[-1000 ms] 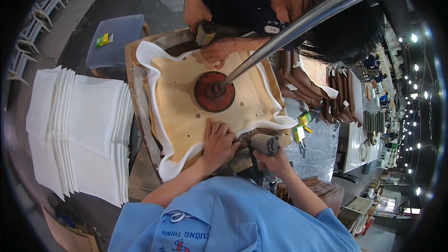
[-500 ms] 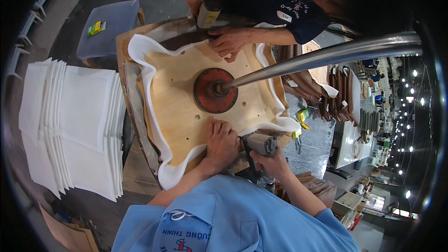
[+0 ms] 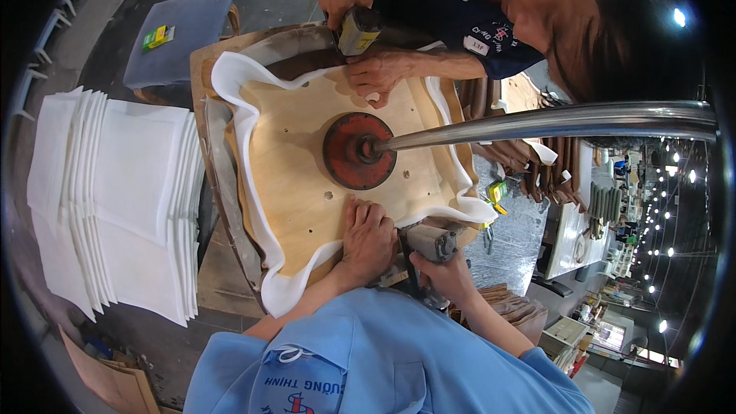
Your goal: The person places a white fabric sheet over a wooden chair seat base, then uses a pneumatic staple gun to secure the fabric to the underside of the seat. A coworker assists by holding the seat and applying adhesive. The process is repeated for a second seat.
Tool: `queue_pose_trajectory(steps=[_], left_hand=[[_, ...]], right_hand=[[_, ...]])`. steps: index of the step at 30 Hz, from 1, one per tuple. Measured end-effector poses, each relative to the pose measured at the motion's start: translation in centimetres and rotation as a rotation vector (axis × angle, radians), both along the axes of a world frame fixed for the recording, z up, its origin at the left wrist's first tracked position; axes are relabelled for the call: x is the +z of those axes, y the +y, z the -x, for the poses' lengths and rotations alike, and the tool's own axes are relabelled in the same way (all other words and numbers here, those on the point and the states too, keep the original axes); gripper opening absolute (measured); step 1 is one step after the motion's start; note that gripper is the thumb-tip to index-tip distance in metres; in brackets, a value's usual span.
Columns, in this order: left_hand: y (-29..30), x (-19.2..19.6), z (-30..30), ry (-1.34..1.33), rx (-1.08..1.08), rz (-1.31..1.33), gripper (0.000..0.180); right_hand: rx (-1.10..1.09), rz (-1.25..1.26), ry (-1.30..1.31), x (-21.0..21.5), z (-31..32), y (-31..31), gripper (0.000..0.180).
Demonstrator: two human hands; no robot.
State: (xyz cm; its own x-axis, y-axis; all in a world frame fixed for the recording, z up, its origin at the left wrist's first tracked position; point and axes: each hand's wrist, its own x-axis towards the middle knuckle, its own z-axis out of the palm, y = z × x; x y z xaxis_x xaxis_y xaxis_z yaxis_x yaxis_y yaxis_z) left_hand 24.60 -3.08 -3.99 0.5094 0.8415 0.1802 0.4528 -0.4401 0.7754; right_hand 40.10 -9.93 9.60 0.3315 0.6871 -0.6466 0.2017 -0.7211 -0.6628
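A plywood seat panel point(image 3: 299, 161) lies face up, with white padding point(image 3: 249, 119) curling up around its rim. On its middle presses a round red plate point(image 3: 341, 157) at the end of a shiny metal rod point(image 3: 552, 119). My left hand point(image 3: 370, 241) bears down on the near edge, fingers bent closed over the wood; whatever they pinch is hidden. To its right, my right hand point(image 3: 448, 276) grips a grey staple gun point(image 3: 431, 241), its nose close to the panel's near edge.
Across the panel, a co-worker's hand point(image 3: 376, 77) presses the far edge while the other hand holds another staple gun point(image 3: 359, 31). White padding sheets point(image 3: 126, 176) are stacked at left, beside a blue-grey seat point(image 3: 180, 34). Brown covers point(image 3: 548, 165) and a metal-topped table point(image 3: 510, 238) stand at right.
The co-worker's head has come further into view, and their staple gun has shifted slightly right. My hands stay at the near edge, almost unmoved.
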Motion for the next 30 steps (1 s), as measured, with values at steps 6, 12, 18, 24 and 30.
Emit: queue_pose_trajectory(steps=[6,12,18,24,30], left_hand=[[0.2,0.6,-0.1,0.000,0.011,-0.007,0.016],[1.6,2.0,2.8,-0.028,-0.121,0.079,0.020],[2.0,1.8,3.1,-0.049,-0.224,0.025,0.017],[1.9,1.2,2.4,-0.023,-0.186,0.047,0.015],[2.1,1.2,2.0,-0.009,-0.165,0.062,0.017]], right_hand=[[0.018,0.019,-0.047,-0.2,-0.1,0.1,0.028],[-0.053,-0.078,-0.014,-0.3,0.1,-1.2,0.029],[-0.075,-0.085,-0.032,-0.9,-0.1,-2.3,0.027],[-0.069,-0.142,-0.003,-1.1,1.6,-2.9,0.031],[-0.098,-0.115,0.007,-1.0,1.5,-1.6,0.036]])
